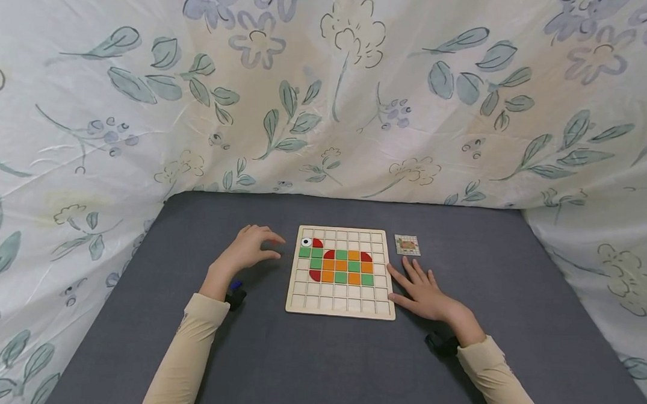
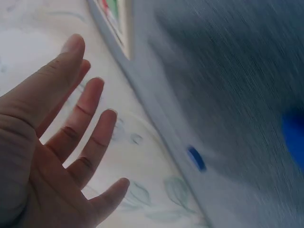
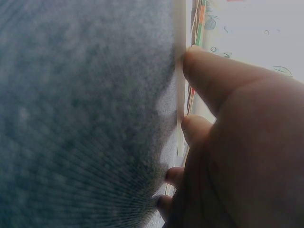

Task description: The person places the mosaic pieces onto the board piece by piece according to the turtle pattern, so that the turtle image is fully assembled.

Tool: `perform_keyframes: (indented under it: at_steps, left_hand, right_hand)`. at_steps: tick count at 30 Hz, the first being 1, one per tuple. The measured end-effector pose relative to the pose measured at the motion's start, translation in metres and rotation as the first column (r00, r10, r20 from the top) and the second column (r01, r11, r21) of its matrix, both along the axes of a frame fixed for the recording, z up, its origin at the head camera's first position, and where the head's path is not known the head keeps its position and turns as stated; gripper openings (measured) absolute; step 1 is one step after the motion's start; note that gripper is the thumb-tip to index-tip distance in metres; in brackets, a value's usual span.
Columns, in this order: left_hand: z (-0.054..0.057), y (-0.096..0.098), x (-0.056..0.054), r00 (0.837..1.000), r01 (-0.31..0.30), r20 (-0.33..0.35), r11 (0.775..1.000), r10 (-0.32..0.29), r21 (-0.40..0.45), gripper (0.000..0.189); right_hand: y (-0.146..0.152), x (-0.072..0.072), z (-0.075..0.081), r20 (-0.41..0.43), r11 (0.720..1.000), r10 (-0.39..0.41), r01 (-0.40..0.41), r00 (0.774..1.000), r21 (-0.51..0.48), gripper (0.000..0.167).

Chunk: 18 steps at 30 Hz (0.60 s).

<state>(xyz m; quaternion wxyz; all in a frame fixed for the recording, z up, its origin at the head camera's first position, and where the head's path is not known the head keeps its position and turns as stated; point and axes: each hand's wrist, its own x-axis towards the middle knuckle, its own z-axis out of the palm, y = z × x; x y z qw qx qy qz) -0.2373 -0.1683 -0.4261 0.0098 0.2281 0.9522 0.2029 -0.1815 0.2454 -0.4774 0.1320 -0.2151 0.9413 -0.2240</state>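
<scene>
A wooden grid board [image 1: 340,305] lies mid-table, with red, green and orange tiles [image 1: 348,266] filling part of its squares and a white eye tile [image 1: 306,242] near the upper left corner. Left of the board is my left hand [image 1: 250,247], fingers and thumb apart and nothing between them; its palm [image 2: 61,185] shows in the left wrist view. My right hand [image 1: 425,291] is spread at the board's right side. Its thumb and index fingertips touch the edge, as the right wrist view shows at the thumb [image 3: 223,71].
A small printed card [image 1: 407,245] lies beyond the right hand, beside the board's upper right corner. Dark grey cloth [image 1: 338,365] covers the table. Flower-patterned fabric [image 1: 348,137] hangs behind and at both sides. A small blue object [image 2: 196,159] shows in the left wrist view.
</scene>
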Motion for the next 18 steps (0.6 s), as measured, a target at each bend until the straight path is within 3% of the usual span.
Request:
perform_keyframes:
  at_steps: [6, 12, 18]
  left_hand:
    - [-0.007, -0.029, -0.012, 1.000, -0.012, -0.013, 1.000, 0.012, -0.015, 0.035]
    - [-0.014, -0.051, -0.023, 0.999, 0.032, -0.011, 0.999, -0.032, -0.008, 0.035]
    - [-0.022, -0.071, -0.032, 0.998, 0.050, 0.041, 0.998, -0.051, 0.042, 0.042]
  right_hand:
    - [0.000, 0.001, 0.000, -0.021, 1.000, -0.005, 0.004, 1.000, -0.014, 0.070]
    - [0.000, 0.002, 0.000, -0.015, 1.000, -0.015, 0.016, 1.000, 0.014, 0.071]
    - [0.000, 0.000, -0.003, -0.023, 0.999, -0.012, 0.013, 1.000, 0.052, 0.071]
